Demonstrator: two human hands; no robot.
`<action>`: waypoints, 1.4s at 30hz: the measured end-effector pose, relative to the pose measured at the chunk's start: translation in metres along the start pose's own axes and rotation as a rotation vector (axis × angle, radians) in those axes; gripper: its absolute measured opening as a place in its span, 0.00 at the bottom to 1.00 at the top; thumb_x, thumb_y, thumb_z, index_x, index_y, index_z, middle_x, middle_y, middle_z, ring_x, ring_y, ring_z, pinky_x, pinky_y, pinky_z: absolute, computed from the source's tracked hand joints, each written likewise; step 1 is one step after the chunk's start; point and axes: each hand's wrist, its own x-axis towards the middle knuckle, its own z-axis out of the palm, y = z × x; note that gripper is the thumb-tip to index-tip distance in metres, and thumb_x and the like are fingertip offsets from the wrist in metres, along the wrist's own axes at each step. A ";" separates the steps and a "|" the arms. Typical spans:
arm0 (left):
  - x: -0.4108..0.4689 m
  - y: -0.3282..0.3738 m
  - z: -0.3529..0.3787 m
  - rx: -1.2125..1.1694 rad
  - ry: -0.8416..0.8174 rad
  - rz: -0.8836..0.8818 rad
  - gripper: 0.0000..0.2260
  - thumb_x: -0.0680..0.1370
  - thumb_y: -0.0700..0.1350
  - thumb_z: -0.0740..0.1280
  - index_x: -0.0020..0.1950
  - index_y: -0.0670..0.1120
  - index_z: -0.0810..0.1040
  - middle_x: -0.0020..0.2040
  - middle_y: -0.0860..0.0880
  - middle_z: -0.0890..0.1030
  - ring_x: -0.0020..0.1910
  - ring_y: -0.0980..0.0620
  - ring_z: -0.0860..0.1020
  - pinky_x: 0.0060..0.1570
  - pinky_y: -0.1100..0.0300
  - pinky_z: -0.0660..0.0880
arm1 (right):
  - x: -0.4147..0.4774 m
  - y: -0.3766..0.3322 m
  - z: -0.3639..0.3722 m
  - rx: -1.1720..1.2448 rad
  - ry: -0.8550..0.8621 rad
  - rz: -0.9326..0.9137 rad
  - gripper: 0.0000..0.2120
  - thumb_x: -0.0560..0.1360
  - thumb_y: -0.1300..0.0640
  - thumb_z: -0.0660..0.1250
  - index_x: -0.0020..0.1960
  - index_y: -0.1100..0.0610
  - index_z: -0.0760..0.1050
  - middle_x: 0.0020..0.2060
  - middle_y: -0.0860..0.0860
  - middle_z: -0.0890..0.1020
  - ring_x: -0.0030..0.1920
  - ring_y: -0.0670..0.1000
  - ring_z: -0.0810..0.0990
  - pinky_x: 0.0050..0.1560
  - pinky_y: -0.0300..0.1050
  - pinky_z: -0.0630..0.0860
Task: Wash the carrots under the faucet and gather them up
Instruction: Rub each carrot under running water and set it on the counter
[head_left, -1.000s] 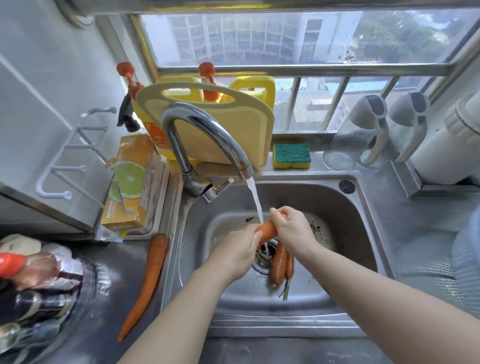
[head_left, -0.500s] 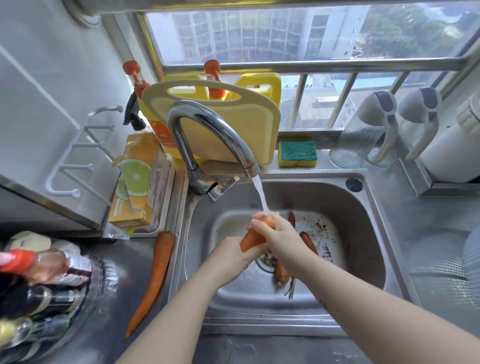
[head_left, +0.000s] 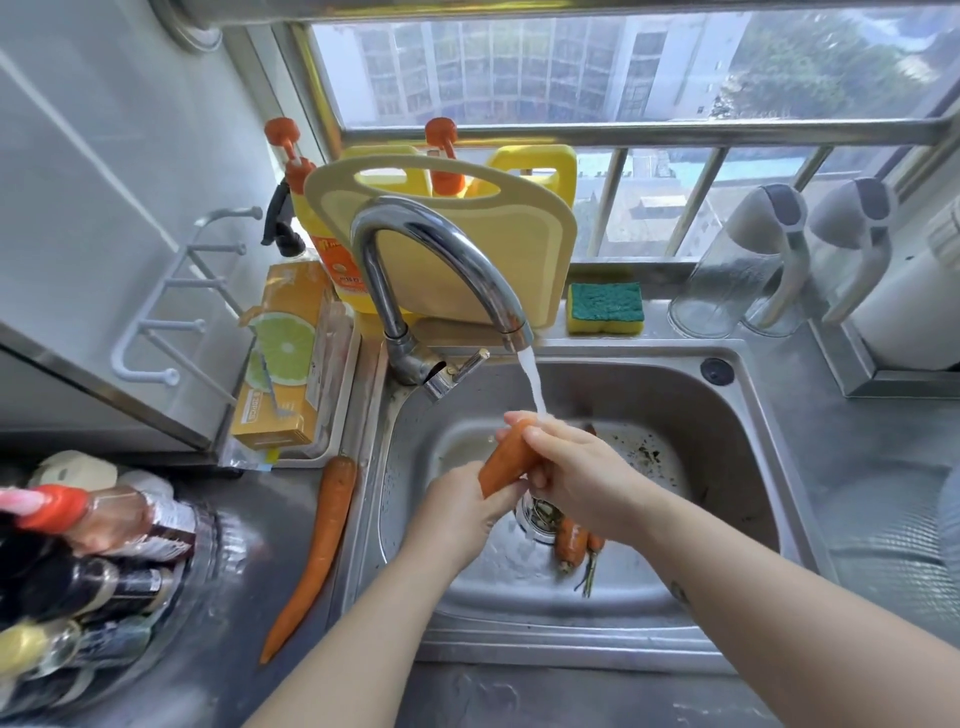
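Over the steel sink (head_left: 737, 447), an orange carrot (head_left: 506, 457) is held tilted under the running water from the chrome faucet (head_left: 441, 249). My left hand (head_left: 462, 512) grips its lower end. My right hand (head_left: 571, 467) wraps its upper part, with fingers curled over the tip where the stream lands. Two more carrots (head_left: 571, 540) lie on the sink floor beside the drain, partly hidden under my right wrist. A long carrot (head_left: 324, 540) rests on the wet counter left of the sink.
A yellow cutting board (head_left: 498, 260) and yellow jugs stand behind the faucet. A green-and-yellow sponge (head_left: 605, 306) sits on the back ledge, with clear jugs (head_left: 737, 270) to its right. An orange box (head_left: 283, 358) lies in a tray at left; bottles (head_left: 78, 545) crowd the left counter.
My right hand has slid up the carrot to its tip under the stream. The carrot is tilted steeper, and my view has drifted slightly.
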 end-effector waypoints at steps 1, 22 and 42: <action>-0.001 0.003 0.001 0.025 0.014 -0.006 0.11 0.75 0.57 0.65 0.39 0.50 0.72 0.31 0.53 0.73 0.31 0.51 0.71 0.32 0.58 0.64 | 0.001 -0.001 0.000 -0.012 0.006 -0.003 0.11 0.82 0.60 0.54 0.59 0.56 0.73 0.51 0.54 0.78 0.31 0.46 0.65 0.37 0.41 0.62; 0.008 0.011 -0.008 0.089 -0.015 -0.017 0.13 0.75 0.57 0.66 0.42 0.48 0.73 0.33 0.50 0.75 0.28 0.52 0.72 0.20 0.68 0.65 | 0.008 -0.014 -0.021 0.009 -0.078 0.066 0.12 0.78 0.56 0.63 0.60 0.57 0.76 0.53 0.60 0.79 0.35 0.48 0.74 0.38 0.38 0.74; 0.015 0.013 -0.004 -0.308 -0.324 -0.094 0.31 0.68 0.76 0.49 0.35 0.48 0.70 0.24 0.53 0.68 0.22 0.54 0.64 0.29 0.60 0.63 | 0.016 -0.022 -0.018 -0.053 -0.029 0.081 0.17 0.82 0.50 0.52 0.52 0.54 0.79 0.50 0.52 0.84 0.37 0.47 0.75 0.42 0.41 0.70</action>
